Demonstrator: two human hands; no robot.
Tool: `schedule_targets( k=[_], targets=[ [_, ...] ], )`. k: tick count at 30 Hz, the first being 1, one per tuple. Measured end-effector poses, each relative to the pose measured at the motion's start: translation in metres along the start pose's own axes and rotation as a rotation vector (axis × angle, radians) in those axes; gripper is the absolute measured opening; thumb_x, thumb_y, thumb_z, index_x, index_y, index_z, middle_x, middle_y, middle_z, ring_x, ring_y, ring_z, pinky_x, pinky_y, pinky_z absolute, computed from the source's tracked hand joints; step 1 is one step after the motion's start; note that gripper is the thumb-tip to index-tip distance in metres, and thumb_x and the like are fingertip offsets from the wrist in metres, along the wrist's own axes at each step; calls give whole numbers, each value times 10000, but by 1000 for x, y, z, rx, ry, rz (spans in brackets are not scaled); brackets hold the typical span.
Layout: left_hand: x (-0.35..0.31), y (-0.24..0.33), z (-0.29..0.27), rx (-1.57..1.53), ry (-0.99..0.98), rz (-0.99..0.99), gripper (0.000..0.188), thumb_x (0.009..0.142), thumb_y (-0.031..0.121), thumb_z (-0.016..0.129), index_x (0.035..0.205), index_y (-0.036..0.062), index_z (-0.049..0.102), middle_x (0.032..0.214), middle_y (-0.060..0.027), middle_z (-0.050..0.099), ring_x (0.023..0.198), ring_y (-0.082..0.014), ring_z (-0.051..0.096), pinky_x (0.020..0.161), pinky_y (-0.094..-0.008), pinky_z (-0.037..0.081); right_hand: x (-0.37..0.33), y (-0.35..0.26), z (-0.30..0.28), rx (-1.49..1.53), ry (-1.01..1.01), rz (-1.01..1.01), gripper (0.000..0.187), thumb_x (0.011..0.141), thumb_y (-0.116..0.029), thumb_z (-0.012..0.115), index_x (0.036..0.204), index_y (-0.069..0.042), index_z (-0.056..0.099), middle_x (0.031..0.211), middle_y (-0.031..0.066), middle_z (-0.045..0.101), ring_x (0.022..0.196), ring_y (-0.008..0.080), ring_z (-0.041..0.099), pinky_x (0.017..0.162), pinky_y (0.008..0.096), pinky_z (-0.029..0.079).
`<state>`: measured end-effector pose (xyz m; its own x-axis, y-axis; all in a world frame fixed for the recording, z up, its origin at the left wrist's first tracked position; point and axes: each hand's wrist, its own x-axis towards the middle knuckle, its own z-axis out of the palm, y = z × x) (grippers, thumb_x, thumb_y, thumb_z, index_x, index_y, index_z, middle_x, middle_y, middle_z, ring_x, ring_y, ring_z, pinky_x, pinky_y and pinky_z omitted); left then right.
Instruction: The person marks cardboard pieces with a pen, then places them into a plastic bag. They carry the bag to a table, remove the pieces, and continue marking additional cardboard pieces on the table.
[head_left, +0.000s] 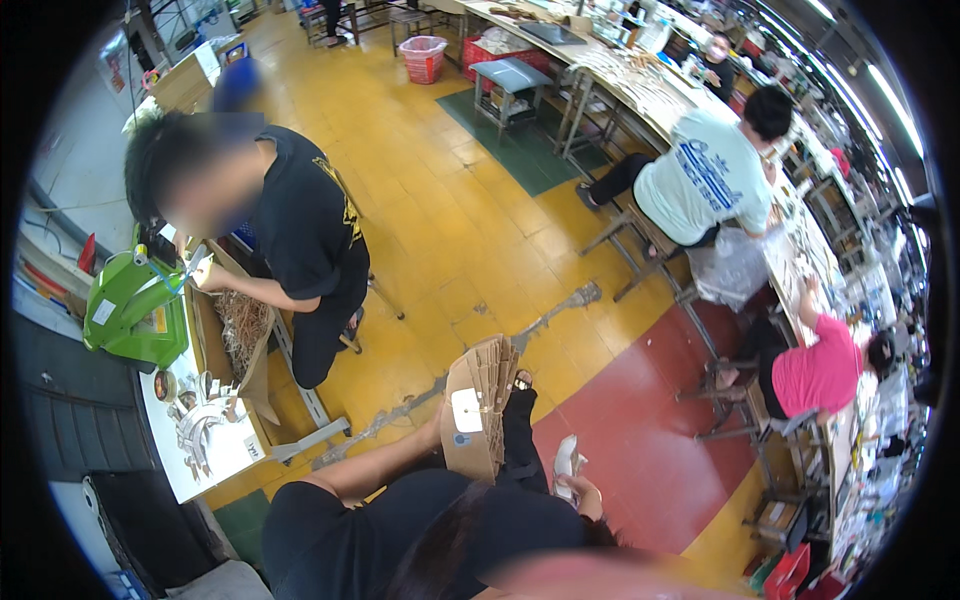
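Observation:
A bundle of brown cardboard pieces (478,390), layered like a fan and bearing a white tag, is held upright in front of my body. My left hand (432,432) grips its left side, with most of the fingers hidden behind the cardboard. To the right, my right hand (582,494) is closed around a whitish, crumpled-looking item (566,462); its exact kind is unclear.
At left, a person in black works by a green machine (135,305) on a white table (225,458) with curved pale pieces. Wooden stools and seated people line a long workbench (640,95) at right. A pink basket (422,58) stands on the yellow floor.

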<state>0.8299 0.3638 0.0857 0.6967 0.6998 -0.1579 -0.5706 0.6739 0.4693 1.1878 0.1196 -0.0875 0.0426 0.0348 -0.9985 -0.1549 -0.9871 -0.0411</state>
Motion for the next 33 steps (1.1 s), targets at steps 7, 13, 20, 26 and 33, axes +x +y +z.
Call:
schedule_targets(
  k=[7, 13, 20, 26, 33],
  targets=[
    [150, 44, 0, 38, 131, 130, 430, 990, 253, 496, 1378, 75, 446, 1276, -115, 569, 1100, -229, 601, 906, -399, 529, -7, -195, -96, -139, -162, -195, 334, 710, -183, 757, 974, -25, 628, 782, 101, 652, 667, 245, 633, 591, 366, 498],
    [243, 76, -12, -2, 260, 232, 425, 994, 255, 482, 1377, 72, 445, 1271, -118, 571, 1097, -235, 604, 902, -401, 532, 17, -447, -113, -659, 82, -107, 502, 721, -313, 730, 1105, -11, 616, 926, 140, 674, 779, 261, 669, 703, 385, 532],
    [364, 163, -68, -17, 294, 259, 420, 999, 257, 466, 1374, 68, 445, 1266, -121, 573, 1093, -243, 607, 897, -404, 536, 74, -659, -48, -772, 50, -370, 759, 693, -443, 707, 1238, 66, 565, 1097, 204, 660, 972, 304, 661, 818, 396, 522],
    [468, 286, -120, 13, 244, 203, 416, 1004, 258, 452, 1373, 65, 444, 1261, -124, 574, 1089, -249, 610, 893, -406, 540, 96, -748, -5, -856, 103, -335, 642, 732, -426, 697, 1186, 21, 617, 1017, 131, 677, 869, 237, 656, 724, 365, 512],
    [592, 394, -163, 11, 170, 85, 413, 1009, 260, 436, 1370, 61, 444, 1256, -128, 577, 1085, -257, 614, 888, -408, 544, 98, -839, -9, -484, 53, -190, 779, 679, -467, 740, 1191, 98, 582, 1057, 186, 656, 884, 267, 661, 771, 392, 513]
  ],
)
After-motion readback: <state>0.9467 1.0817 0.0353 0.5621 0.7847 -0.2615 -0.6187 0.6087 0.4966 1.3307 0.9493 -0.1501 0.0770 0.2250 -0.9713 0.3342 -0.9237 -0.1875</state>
